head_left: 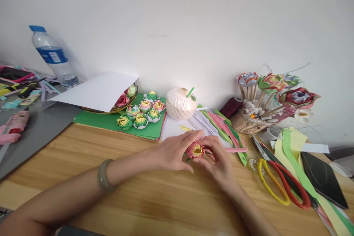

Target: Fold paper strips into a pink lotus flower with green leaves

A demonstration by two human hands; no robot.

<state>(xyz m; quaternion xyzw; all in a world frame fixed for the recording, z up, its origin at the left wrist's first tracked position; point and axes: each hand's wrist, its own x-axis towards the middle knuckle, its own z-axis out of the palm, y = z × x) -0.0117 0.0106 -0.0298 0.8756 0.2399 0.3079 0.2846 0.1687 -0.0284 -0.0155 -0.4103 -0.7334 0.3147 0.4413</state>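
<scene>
Between my hands, just above the wooden table (124,188), is a small pink and yellow paper flower (197,150). My left hand (175,151), with a ring on one finger, curves around its left side. On the other side, my right hand (217,158) grips the flower between thumb and fingers. Beyond my hands lie folded strips of pink and green paper (225,127) and white paper strips (203,122). Several finished paper flowers (140,120) in green, yellow and pink rest on a green sheet (95,119) at the back left.
A netted white fruit (181,104) with a green straw stands at the back. Scissors (286,180) with yellow and red handles lie right, near a black phone (323,179) and a pot (247,121) of stemmed paper flowers. Leftward are a water bottle (56,57) and pink glue gun (16,127).
</scene>
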